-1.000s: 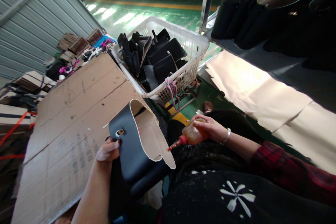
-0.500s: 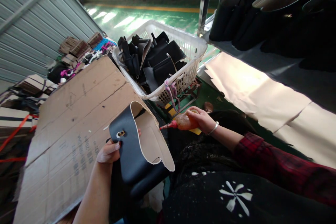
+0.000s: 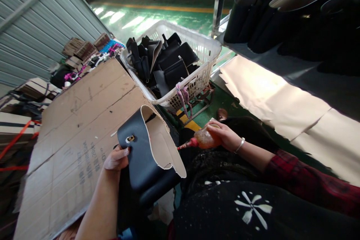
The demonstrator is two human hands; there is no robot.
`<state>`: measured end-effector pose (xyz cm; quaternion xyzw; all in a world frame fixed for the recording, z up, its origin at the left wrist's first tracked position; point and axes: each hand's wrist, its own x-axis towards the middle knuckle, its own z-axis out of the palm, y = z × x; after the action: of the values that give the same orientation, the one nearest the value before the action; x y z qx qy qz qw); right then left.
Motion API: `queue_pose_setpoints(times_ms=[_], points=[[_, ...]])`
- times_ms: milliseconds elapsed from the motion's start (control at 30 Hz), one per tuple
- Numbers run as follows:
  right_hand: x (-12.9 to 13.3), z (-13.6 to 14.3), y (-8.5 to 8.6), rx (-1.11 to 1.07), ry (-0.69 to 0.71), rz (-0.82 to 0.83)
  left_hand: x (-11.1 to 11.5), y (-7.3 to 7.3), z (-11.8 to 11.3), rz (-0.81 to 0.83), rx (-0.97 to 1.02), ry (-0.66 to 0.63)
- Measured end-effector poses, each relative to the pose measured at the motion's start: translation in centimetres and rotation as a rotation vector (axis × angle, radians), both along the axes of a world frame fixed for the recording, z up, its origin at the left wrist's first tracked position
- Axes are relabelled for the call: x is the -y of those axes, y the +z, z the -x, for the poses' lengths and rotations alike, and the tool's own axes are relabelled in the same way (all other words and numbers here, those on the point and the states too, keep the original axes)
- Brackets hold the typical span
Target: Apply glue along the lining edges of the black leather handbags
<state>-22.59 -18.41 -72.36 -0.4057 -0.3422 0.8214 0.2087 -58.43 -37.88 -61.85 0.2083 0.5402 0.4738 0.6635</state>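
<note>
Printed cardboard (image 3: 81, 131) spreads across the left side, and at its right edge, close to the body, here's the black bag piece (image 3: 140, 161), pale lining facing right. Left hand (image 3: 116, 159) has it pinched by the side, thumb on the front near the metal clasp (image 3: 130, 139), other fingers mostly hidden behind. Right hand (image 3: 225, 135) is curled round a squeeze bottle (image 3: 208, 138), red nozzle at the lining's edge; touching or just off, can't tell. Over the lap, a dark apron (image 3: 208, 210). Just past the bag, a white basket (image 3: 202, 77) blocks the way ahead, heaped with black pieces (image 3: 177, 60), twisted cloth (image 3: 184, 99) knotted to its rim. Off right, a loaded rack (image 3: 236, 50) overhangs pale sheets (image 3: 264, 86); far left, bundles (image 3: 75, 47) crowd a corrugated wall (image 3: 25, 15). Beyond, sunlit green floor (image 3: 135, 18).
</note>
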Motion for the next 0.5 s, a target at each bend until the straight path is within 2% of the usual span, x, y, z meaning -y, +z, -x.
queue_pose_setpoints(times_ms=[133,367,500], points=[[0.0,0.7,0.2,-0.015,-0.054,-0.011,0.1,0.0,0.0,0.014,-0.011,0.016],[0.3,-0.1,0.2,0.015,0.067,-0.015,-0.1,0.4,-0.3,0.039,-0.03,0.058],[0.8,-1.4,0.7,0.019,0.136,0.027,-0.1,0.3,-0.3,0.091,-0.022,0.141]])
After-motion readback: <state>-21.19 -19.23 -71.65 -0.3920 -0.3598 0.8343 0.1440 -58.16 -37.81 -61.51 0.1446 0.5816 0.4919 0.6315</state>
